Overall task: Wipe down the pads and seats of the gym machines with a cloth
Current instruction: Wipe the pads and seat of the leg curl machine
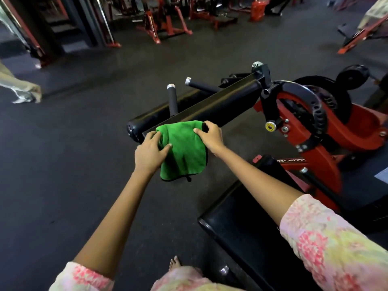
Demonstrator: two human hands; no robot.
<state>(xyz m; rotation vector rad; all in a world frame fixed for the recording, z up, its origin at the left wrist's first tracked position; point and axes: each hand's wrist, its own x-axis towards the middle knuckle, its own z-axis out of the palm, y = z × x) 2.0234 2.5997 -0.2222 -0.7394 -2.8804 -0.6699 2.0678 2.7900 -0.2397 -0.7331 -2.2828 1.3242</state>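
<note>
Holding a green cloth (183, 150) with both hands over the near end of a long black roller pad (210, 106). Left hand (150, 152) pressing on the cloth's left side, fingers bent, thumb lying on top. Right hand (210, 135) pinching the cloth's top right edge. Cloth hanging down below the pad. Black seat (241, 223) sitting lower right, beside the red machine frame (327, 160). Dark floor (63, 164) lying underneath.
</note>
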